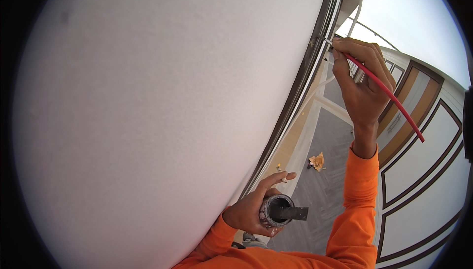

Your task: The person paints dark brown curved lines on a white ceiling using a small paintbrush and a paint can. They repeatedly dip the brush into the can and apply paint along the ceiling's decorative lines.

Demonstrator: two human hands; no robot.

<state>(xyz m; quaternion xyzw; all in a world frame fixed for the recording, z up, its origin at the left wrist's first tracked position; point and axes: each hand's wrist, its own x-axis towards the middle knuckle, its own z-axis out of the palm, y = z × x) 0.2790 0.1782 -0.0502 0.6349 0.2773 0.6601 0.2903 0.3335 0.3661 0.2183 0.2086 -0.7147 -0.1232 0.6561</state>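
right hand (362,79): fingers pinched on thin red-handled brush (389,94), tip touching dark frame edge (300,79) beside white wall (162,111) | left hand (256,209): curled around small dark cup (275,210), low near wall, flat stick (294,213) poking out | hands well apart

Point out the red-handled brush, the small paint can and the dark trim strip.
Red-handled brush (389,94), head view, middle of the red handle.
Small paint can (270,205), head view, left rim.
Dark trim strip (295,91), head view, mid-length beside the white wall.

Wall (148,121) left; brush (384,91) above, cup (276,210) below.
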